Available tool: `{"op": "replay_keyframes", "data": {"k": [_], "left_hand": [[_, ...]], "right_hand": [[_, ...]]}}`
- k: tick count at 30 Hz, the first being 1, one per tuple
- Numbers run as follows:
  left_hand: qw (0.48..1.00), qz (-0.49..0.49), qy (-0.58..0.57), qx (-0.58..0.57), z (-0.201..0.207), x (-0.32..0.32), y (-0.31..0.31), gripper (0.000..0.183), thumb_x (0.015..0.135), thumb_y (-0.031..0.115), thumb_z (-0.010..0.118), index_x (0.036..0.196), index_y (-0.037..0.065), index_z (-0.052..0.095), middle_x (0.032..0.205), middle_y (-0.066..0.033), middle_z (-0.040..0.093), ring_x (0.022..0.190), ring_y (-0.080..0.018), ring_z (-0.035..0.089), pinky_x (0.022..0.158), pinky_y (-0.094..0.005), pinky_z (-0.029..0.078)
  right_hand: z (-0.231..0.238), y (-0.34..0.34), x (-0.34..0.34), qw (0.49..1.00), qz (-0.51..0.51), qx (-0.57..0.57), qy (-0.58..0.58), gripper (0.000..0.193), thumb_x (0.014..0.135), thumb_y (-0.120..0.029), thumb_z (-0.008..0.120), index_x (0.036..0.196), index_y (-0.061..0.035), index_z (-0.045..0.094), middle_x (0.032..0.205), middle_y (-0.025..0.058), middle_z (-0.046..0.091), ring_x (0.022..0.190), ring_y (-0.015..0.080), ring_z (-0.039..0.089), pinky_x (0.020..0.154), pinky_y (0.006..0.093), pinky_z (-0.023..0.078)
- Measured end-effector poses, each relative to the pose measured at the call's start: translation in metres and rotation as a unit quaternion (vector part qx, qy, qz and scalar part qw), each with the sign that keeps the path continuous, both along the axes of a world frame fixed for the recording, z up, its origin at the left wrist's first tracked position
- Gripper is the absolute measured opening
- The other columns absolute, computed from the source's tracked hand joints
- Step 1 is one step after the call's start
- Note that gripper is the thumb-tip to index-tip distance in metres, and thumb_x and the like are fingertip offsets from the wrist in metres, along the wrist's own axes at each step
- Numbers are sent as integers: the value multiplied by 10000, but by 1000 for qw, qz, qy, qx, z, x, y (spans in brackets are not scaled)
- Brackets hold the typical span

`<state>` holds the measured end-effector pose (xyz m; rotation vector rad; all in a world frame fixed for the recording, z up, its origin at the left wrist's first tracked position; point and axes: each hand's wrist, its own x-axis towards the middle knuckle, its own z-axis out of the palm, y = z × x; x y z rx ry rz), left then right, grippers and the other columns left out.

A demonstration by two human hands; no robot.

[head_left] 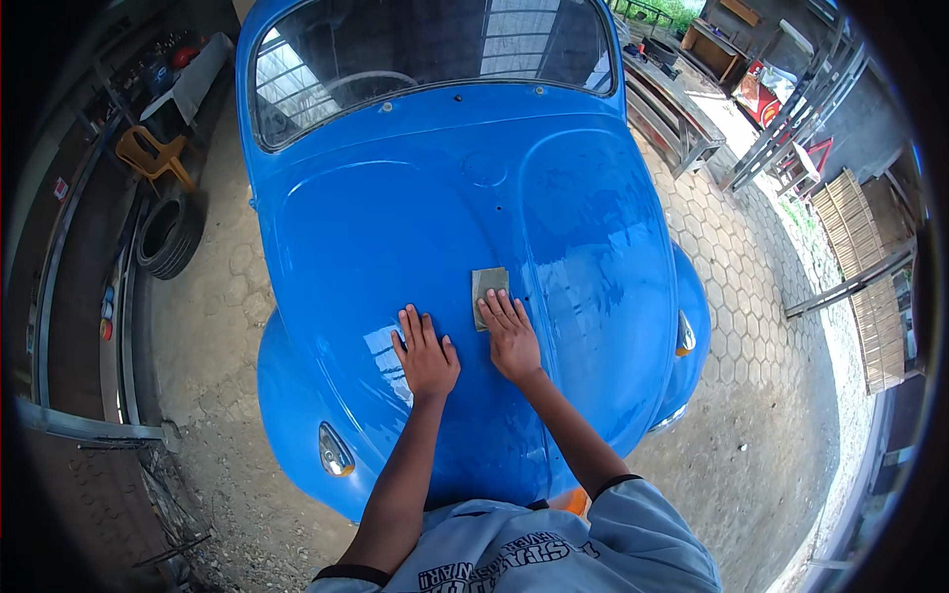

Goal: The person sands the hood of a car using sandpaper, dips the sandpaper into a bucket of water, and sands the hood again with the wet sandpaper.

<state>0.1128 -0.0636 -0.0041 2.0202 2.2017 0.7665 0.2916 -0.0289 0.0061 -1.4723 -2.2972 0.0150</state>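
A blue car hood (395, 227) with a rounded front stretches out before me. Under the fingers of my right hand (514, 341) is a grey-tan rectangle of sandpaper (490, 281), pressed against the hood left of its raised centre ridge. Its far end shows beyond my fingertips, and my right thumb is hidden. My left hand (428, 361) rests flat on the hood a little to the left, fingers spread, holding nothing. Wet-looking streaks (583, 198) mark the hood's right half.
Beyond the hood is the windshield (430, 59). Lamps (336, 450) sit on the front fenders. To the left are a tire (170, 235) and an orange plastic chair (153, 153). On the right, a wooden bench (672, 109) stands on hexagonal paving (736, 277), with metal poles (806, 109) beyond.
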Motion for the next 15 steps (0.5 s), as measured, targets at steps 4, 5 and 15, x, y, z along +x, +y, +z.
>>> {"op": "replay_keyframes", "data": {"k": [4, 5, 15], "left_hand": [[1000, -1, -3, 10, -3, -1, -2, 535, 994, 243, 472, 1446, -43, 460, 1654, -222, 256, 1570, -345, 150, 1245, -567, 108], [1000, 1, -5, 16, -4, -1, -2, 533, 995, 243, 471, 1445, -42, 464, 1654, -218, 260, 1570, -341, 151, 1247, -563, 108], [999, 1, -14, 41, -6, -5, -6, 526, 1004, 250, 449, 1448, -30, 477, 1651, -207, 276, 1564, -335, 178, 1250, -559, 121]], "right_hand": [[-8, -53, 6, 998, 25, -36, 40, 580, 927, -35, 474, 1503, -105, 484, 1619, 96, 390, 1526, 266, 311, 1250, 461, 242], [-10, -65, 9, 996, 38, -49, 57, 583, 921, -24, 471, 1499, -103, 489, 1620, 99, 387, 1526, 269, 310, 1248, 463, 247], [3, -90, 38, 840, -30, -290, 458, 492, 1009, -7, 372, 1469, -62, 539, 1517, 138, 505, 1399, 303, 479, 1161, 431, 390]]}}
